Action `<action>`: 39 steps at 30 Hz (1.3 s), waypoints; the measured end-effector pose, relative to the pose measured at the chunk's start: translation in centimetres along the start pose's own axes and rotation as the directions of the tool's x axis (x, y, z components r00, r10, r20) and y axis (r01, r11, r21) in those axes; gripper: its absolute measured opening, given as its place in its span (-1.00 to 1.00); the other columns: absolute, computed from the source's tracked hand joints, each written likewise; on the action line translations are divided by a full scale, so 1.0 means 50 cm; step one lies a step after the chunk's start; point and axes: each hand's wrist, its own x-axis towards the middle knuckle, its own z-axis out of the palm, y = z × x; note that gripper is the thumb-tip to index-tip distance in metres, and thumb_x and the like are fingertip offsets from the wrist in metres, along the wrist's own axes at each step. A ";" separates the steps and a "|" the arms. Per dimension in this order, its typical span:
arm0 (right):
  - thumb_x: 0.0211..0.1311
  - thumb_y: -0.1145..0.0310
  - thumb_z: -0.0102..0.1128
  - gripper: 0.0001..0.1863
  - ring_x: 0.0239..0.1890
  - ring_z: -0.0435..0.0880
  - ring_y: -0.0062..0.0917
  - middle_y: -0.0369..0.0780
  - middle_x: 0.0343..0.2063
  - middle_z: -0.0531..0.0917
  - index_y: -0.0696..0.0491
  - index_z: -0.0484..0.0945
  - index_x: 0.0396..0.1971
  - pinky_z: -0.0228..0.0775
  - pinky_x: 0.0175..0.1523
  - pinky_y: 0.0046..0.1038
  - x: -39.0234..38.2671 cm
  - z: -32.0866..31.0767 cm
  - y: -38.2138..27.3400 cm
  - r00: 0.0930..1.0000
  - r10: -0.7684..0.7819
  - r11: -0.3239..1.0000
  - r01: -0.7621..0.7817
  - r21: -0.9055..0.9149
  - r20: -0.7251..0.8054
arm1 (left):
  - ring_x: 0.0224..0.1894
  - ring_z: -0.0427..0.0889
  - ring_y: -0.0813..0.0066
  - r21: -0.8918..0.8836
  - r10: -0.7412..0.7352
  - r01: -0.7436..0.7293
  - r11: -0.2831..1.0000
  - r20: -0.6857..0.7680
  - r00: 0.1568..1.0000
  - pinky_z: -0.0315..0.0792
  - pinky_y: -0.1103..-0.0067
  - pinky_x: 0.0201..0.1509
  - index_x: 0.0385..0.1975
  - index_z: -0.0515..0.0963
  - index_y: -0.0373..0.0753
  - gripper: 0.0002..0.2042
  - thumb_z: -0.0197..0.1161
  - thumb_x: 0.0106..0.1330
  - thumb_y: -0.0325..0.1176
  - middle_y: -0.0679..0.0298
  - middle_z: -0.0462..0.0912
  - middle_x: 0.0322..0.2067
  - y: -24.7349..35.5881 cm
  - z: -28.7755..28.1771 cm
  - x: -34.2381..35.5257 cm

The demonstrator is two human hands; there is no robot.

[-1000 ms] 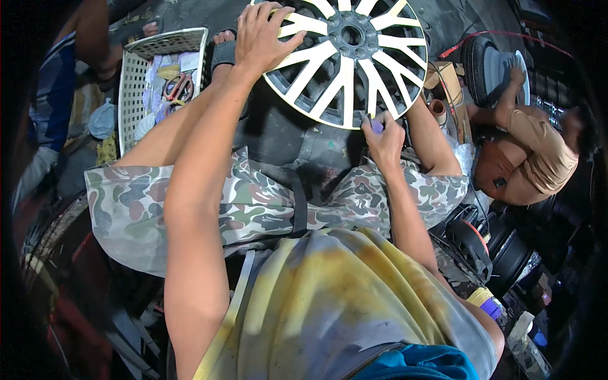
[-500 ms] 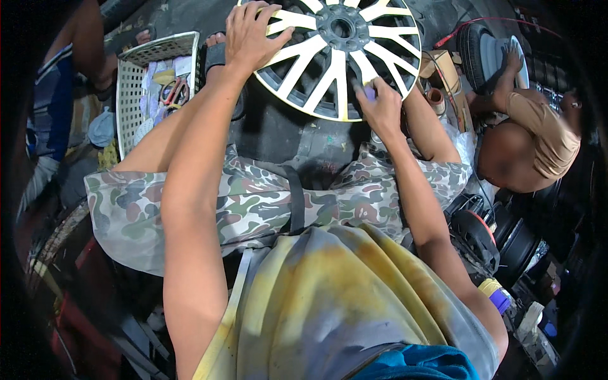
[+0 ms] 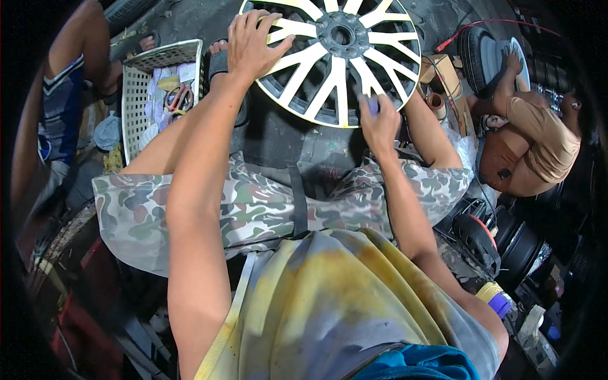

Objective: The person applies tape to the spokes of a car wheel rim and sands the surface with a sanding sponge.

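Observation:
A wheel rim (image 3: 337,69) with pale yellow-white forked spokes and a dark hub is in front of me, beyond my knees. My left hand (image 3: 249,54) rests on its left edge, with fingers and thumb spread over the spokes. At the rim's lower right edge my right hand (image 3: 382,130) is closed round a small purple piece (image 3: 373,106), perhaps an abrasive pad. The fingers touch or nearly touch the spoke ends there. Most of the purple piece is hidden by the fingers, and the hand is slightly blurred.
A pale plastic basket (image 3: 163,52) at left holds red-handled scissors (image 3: 180,98) and cloth-like scraps. On the right are a cardboard box (image 3: 443,71), a red cable (image 3: 472,25) and a seated co-worker (image 3: 538,136) touching a tyre (image 3: 472,56). Another person's leg (image 3: 73,50) is at far left.
My right hand, with the purple piece, has moved slightly down, toward me, along the rim's edge. My left hand stays on the spokes. The whole view has shifted a little.

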 end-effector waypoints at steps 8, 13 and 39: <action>0.27 0.17 0.37 -0.64 -0.38 0.62 0.06 0.04 -0.47 0.62 0.16 0.51 -0.45 0.40 -0.25 -0.04 0.133 0.037 0.018 0.998 -0.056 0.998 0.055 -0.038 -0.017 | 0.22 0.42 0.04 -0.189 -0.055 0.053 0.981 -0.005 0.998 0.27 0.17 0.37 0.04 0.60 -0.17 -0.48 0.47 0.07 -0.11 0.12 0.52 0.06 0.042 -0.021 0.017; 0.26 0.20 0.38 -0.66 -0.34 0.65 0.03 0.03 -0.46 0.63 0.17 0.52 -0.47 0.43 -0.24 -0.10 0.001 -0.032 -0.004 0.982 0.070 0.997 -0.068 -0.019 0.175 | 0.25 0.41 0.12 -0.094 -0.074 0.075 0.993 0.016 0.997 0.22 0.19 0.42 0.11 0.60 -0.08 -0.48 0.43 0.17 0.00 0.21 0.52 0.11 0.028 -0.039 0.002; 0.17 0.33 0.41 -0.71 -0.33 0.62 0.04 0.03 -0.45 0.58 0.16 0.44 -0.43 0.42 -0.22 -0.07 0.028 -0.020 0.004 0.972 -0.084 0.994 0.098 -0.054 0.218 | 0.28 0.39 0.19 -0.042 -0.019 0.019 0.999 -0.014 1.000 0.17 0.20 0.46 0.18 0.60 -0.02 -0.47 0.37 0.28 0.10 0.27 0.54 0.13 -0.005 -0.001 0.004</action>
